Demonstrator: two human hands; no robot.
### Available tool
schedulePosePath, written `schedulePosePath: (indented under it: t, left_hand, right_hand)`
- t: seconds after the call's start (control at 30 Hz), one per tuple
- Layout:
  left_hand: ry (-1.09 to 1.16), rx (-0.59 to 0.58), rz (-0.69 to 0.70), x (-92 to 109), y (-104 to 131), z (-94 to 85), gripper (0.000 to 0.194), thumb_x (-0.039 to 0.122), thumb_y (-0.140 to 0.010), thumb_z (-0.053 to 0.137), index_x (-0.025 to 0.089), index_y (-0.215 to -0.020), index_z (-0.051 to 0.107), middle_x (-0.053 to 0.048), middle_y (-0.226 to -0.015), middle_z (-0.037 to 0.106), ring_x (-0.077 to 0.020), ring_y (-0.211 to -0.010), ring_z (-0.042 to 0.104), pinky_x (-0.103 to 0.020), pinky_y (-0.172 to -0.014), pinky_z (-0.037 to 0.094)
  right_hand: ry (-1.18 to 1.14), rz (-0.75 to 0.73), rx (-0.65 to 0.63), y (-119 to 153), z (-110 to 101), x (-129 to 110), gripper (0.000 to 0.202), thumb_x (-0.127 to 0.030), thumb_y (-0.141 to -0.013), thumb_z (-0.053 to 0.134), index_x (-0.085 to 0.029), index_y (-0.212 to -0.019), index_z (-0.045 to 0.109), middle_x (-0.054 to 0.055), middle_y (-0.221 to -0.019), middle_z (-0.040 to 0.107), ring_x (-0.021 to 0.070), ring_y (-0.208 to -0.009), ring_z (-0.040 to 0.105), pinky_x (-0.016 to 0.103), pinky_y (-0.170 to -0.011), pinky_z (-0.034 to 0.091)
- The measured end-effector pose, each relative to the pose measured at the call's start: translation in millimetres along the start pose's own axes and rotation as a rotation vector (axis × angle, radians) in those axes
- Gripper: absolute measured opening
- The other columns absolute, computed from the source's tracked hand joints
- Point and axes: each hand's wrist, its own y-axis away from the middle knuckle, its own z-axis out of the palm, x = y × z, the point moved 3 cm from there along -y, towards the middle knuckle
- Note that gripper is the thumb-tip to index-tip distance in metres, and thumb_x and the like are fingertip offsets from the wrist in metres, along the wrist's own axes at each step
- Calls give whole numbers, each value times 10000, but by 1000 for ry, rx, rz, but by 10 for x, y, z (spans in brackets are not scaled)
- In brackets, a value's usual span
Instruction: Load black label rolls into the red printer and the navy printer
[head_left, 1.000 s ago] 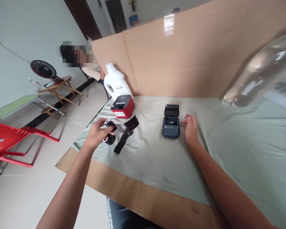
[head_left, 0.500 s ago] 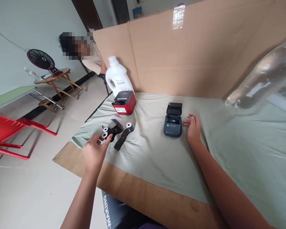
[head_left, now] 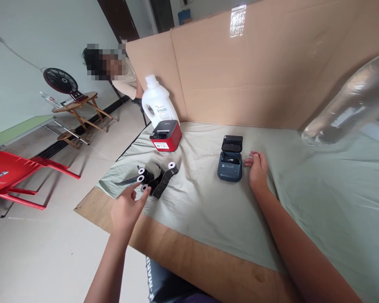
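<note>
Several small rolls of black label tape with white cores lie in a loose cluster at the left of the cloth, their loose ends uncurled. My left hand (head_left: 128,206) is at the near side of this cluster, thumb and index finger apart around the nearest label roll (head_left: 145,188); its other fingers are hidden. Another label roll (head_left: 172,166) rests farther right, its strip trailing toward me. A dark blue label printer (head_left: 230,166) stands with its lid raised. Just right of it my right hand (head_left: 257,168) rests on the cloth, fingers loosely bent and holding nothing.
Behind the rolls stand a red and black printer (head_left: 166,136) and a white jug (head_left: 159,101). A cardboard wall (head_left: 240,75) closes the back. Clear plastic wrap (head_left: 344,105) lies at right. Beyond the left edge are a red chair (head_left: 15,176), a fan and a seated person.
My left hand has loosened from the rolls, which now lie more spread out, with a strip reaching left. My right hand keeps its place by the label printer. The view has shifted slightly.
</note>
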Motion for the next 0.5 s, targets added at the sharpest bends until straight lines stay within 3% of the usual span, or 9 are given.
schedulePosePath:
  t: [0.07, 0.13, 0.2, 0.27, 0.33, 0.4, 0.5]
  left_hand:
    - [27, 96, 50, 166, -26, -122, 437, 598, -881, 572, 247, -1101, 710, -6, -730, 610, -192, -633, 569, -282, -570, 370]
    - [42, 112, 206, 422, -122, -103, 368, 522, -894, 583, 254, -1107, 718, -39, -880, 693, -228, -784, 622, -302, -651, 422]
    - [26, 24, 417, 705, -277, 71, 343, 440, -869, 636, 279, -1161, 719, -66, -1068, 733, -297, -1024, 615, -344, -787, 456]
    - [-16, -84, 542, 919, -458, 309, 363, 394, -829, 694, 309, -1180, 725, -77, -1118, 742, -347, -1140, 570, -425, -927, 430]
    - [-65, -159, 574, 1036, -619, 501, 283, 346, -821, 701, 295, -1092, 767, -98, -1025, 761, -365, -1138, 568, -497, -994, 382]
    - [-43, -187, 561, 1087, -720, 585, 231, 316, -811, 707, 270, -1021, 791, -109, -965, 764, -355, -1116, 590, -523, -1027, 356]
    - [273, -244, 466, 1173, -747, 585, 349, 398, -785, 743, 240, -1092, 785, -91, -965, 764, -292, -997, 656, -463, -991, 429]
  right_hand:
    - [6, 1, -2, 2, -1, 0, 400, -591, -919, 477, -226, -1033, 596, 42, -1059, 614, 149, -795, 623, 298, -687, 520]
    - [14, -1, -4, 4, 2, -8, 395, -587, -920, 478, -228, -1035, 596, 43, -1057, 618, 153, -800, 625, 300, -690, 522]
    - [24, -2, -8, 2, 7, -13, 392, -582, -920, 480, -227, -1038, 597, 46, -1057, 619, 159, -810, 625, 303, -691, 522]
    - [29, 3, -10, -4, 9, -8, 391, -579, -917, 477, -227, -1039, 594, 50, -1063, 618, 164, -820, 626, 306, -691, 522]
    - [29, 8, -11, -8, 8, -1, 386, -574, -912, 479, -225, -1032, 590, 54, -1056, 618, 170, -818, 624, 313, -690, 519]
    - [26, 8, -9, 3, 7, -20, 368, -554, -909, 481, -222, -1026, 587, 58, -1044, 623, 176, -803, 620, 320, -683, 514]
    - [53, -106, 33, 76, 13, -203, 307, -482, -922, 465, -225, -1021, 600, 64, -1062, 633, 184, -842, 624, 338, -745, 517]
